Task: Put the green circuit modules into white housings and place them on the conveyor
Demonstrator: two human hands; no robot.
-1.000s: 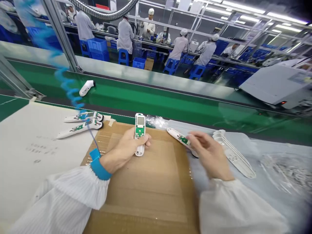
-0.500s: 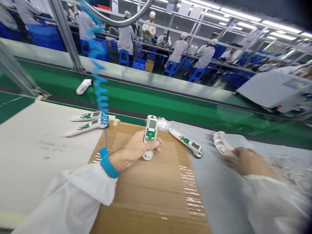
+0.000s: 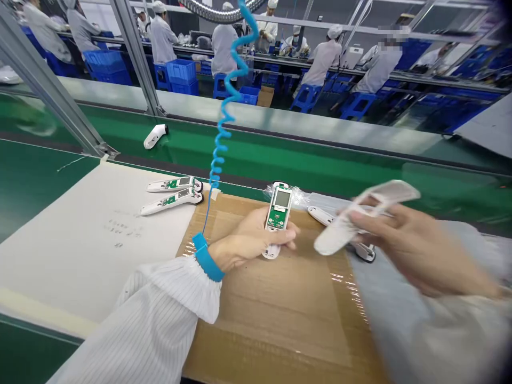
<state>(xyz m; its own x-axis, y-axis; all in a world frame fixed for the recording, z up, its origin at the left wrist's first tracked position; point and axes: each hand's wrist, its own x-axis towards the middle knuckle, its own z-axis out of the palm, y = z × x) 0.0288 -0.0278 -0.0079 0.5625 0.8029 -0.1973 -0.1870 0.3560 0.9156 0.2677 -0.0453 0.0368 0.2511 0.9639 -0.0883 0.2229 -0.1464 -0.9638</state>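
My left hand (image 3: 256, 234) is closed around a white handheld device (image 3: 279, 216), whose small screen and green circuit board face up toward me. A blue wrist strap (image 3: 208, 258) circles my left wrist. Over the right part of the cardboard, my right hand (image 3: 404, 240) grips a white plastic cover (image 3: 366, 216) with an opening in it; motion blurs both. Partly hidden behind that cover lies another open device (image 3: 320, 216). Two more white devices with exposed boards, a front one (image 3: 172, 201) and a rear one (image 3: 175, 184), rest at the left.
Flat cardboard (image 3: 280, 330) lies beneath my hands, beside a white sheet (image 3: 100, 240). Blue coiled cord (image 3: 224, 114) hangs in front of me. A white device (image 3: 156, 136) sits on the green belt (image 3: 260, 149). Several people work at benches behind.
My right hand has lifted the white cover from the right side and brought it left toward the held device. The view has turned right-to-left-shifted objects rightward; my left hand keeps its hold.
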